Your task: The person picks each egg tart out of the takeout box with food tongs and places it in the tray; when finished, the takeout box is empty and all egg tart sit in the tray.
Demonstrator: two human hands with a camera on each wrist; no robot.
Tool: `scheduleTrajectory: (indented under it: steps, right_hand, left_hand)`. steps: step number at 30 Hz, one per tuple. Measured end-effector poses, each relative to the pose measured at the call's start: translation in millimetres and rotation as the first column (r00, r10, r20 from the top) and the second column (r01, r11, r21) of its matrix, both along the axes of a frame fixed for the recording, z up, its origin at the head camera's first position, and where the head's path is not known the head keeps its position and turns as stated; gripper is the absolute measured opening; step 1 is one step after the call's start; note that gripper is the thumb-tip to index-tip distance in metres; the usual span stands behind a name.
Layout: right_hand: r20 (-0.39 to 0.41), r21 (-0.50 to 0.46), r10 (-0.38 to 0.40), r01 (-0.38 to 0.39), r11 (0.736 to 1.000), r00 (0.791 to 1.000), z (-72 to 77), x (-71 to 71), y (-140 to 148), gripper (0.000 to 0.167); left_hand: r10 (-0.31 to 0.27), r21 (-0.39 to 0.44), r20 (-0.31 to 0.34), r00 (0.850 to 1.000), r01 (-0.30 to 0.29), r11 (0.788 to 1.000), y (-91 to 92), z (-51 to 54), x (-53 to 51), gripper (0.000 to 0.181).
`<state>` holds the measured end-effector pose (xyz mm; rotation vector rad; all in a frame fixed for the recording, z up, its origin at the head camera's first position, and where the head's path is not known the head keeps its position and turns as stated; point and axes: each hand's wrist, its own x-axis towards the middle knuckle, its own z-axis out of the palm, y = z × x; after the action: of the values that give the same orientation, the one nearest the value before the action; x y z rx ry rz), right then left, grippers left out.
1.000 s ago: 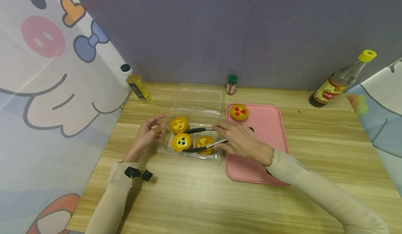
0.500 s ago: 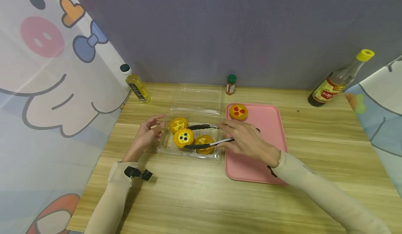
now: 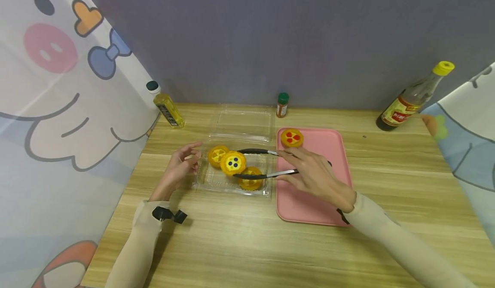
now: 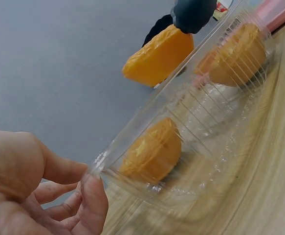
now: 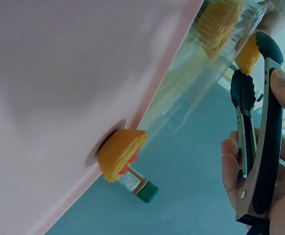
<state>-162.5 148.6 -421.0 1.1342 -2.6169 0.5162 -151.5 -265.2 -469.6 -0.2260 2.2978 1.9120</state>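
Note:
In the head view my left hand (image 3: 179, 165) pinches the left rim of a clear plastic container (image 3: 209, 178); thumb and fingers close on its corner in the left wrist view. My right hand (image 3: 311, 174) grips a pair of tongs (image 3: 253, 177) with black tips. Between those tips a yellow tart with dark blue dots (image 3: 233, 156) is held, raised above the container in both wrist views. Inside the container lie two tarts with orange wedge tops, one at the back left (image 3: 215, 155) and one at the front right (image 3: 249, 184), partly hidden by the tongs.
A pink tray (image 3: 297, 208) sits right of the container, with a red-topped tart (image 3: 291, 138) at its back left corner. Behind stand a clear lid (image 3: 243, 122), a green-capped jar (image 3: 282, 105), an oil bottle (image 3: 169, 111) and a dark sauce bottle (image 3: 400, 109).
The tongs have lifted the blue-dotted tart and carried it right and up from the container's left part. My right hand has shifted right with them. My left hand stays at the rim.

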Motion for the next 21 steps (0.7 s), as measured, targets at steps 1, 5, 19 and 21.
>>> scheduleTrajectory:
  steps: [1,5,19,21]
  right_hand:
    - [0.001,-0.001,-0.005,0.005,1.0,1.0,0.0,0.7,2,0.071]
    - [-0.009,-0.025,-0.015,0.015,1.0,1.0,-1.4,2.5,11,0.076]
    - [-0.067,-0.103,-0.079,0.071,0.992,0.995,-6.3,0.4,40,0.069]
    - [-0.074,-0.109,-0.095,0.086,0.99,0.993,-7.8,0.6,46,0.068]
  left_hand:
    - [0.0,-0.001,0.001,1.0,0.0,1.0,-0.2,-0.2,0.2,0.048]
    - [0.0,0.0,0.003,1.0,0.0,1.0,-1.0,-0.7,0.8,0.048]
    - [-0.006,-0.011,-0.011,1.0,0.006,1.0,-0.6,0.5,2.2,0.047]
    - [-0.006,-0.01,-0.014,1.0,0.006,1.0,0.1,1.0,2.1,0.047]
